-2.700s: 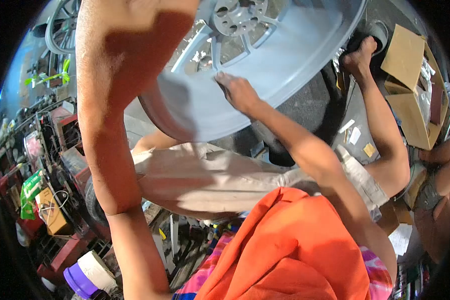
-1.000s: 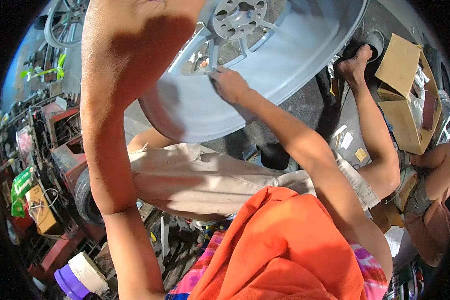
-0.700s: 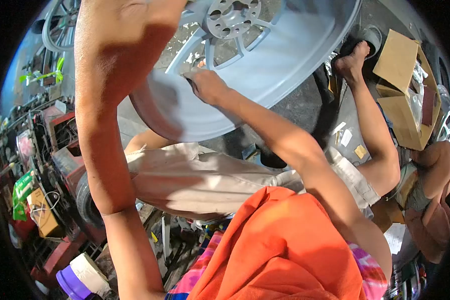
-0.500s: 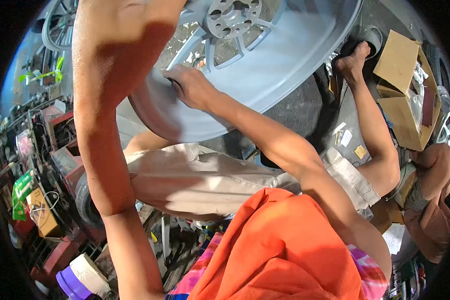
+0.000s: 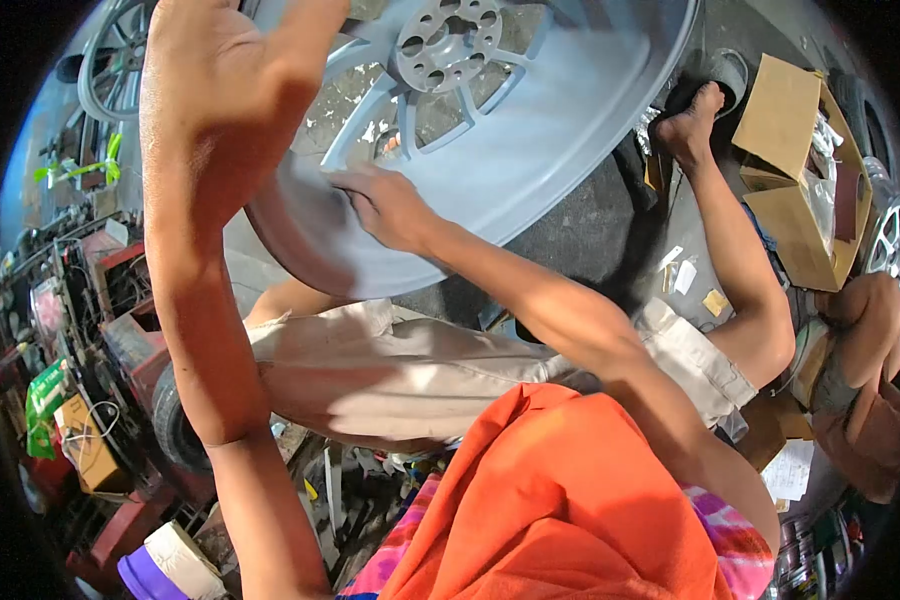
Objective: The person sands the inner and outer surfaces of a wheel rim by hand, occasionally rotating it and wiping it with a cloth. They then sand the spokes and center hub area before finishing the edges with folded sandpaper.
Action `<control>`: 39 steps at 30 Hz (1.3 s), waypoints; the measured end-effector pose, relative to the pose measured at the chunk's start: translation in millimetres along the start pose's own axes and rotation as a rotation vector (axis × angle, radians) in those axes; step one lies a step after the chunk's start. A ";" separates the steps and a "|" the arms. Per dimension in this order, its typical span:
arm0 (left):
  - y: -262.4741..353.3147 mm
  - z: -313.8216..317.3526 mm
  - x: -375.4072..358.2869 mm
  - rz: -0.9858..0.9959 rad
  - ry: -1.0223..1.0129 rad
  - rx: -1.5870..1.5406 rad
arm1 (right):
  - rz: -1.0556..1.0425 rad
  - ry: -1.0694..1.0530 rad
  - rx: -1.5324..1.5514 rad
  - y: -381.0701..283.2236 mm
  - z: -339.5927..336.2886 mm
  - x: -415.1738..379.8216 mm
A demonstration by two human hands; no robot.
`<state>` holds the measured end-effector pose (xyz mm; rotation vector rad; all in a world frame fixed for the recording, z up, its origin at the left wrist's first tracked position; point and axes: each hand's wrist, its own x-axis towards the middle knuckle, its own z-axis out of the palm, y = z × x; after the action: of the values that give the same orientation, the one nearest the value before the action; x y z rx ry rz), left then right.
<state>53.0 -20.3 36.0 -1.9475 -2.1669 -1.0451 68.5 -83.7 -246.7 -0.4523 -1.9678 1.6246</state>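
A large grey alloy wheel rim point(image 5: 570, 110) tilts in front of me, its spokes and bolt holes facing up. My right hand point(image 5: 390, 208) presses against the inside wall near the lower left edge. Its fingers are drawn together and slightly blurred; anything under them is hidden. Close to the camera, my left hand point(image 5: 235, 85) reaches over the rim's left side. Its thumb stands apart, but the other fingers run out of the picture, so its hold does not show. Beige shorts point(image 5: 400, 370) and an orange cloth point(image 5: 560, 490) over my front lie below the rim.
An open cardboard box point(image 5: 800, 235) stands at the right, beyond my bare foot point(image 5: 692, 125). Another person's leg point(image 5: 865, 320) shows at the far right. Cluttered tools and parts fill the left, with another wheel point(image 5: 115, 65) behind and a purple-and-cream roll point(image 5: 170, 565) nearer.
My right hand has shifted slightly downward in view, staying on the inside wall. The rim appears a little further left and lower, and the whole view has moved somewhat.
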 end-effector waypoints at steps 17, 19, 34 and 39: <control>-8.3 -0.2 1.9 -0.029 -0.051 0.058 | -0.115 -0.286 -1.167 187.9 -107.0 -15.5; -31.2 7.3 2.0 0.111 0.010 0.012 | 0.160 -0.506 -1.165 168.2 -104.4 2.9; -42.3 -9.6 -1.3 0.106 -0.072 -0.216 | -0.203 -0.283 -1.066 190.5 -120.9 -23.7; -31.8 11.5 -3.4 0.306 0.115 0.006 | -0.064 -0.468 -1.077 169.2 -95.5 -19.1</control>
<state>29.8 -16.8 11.4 -2.0732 -1.7410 -1.0639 127.0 17.3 -403.2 -0.3860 -3.0825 0.5019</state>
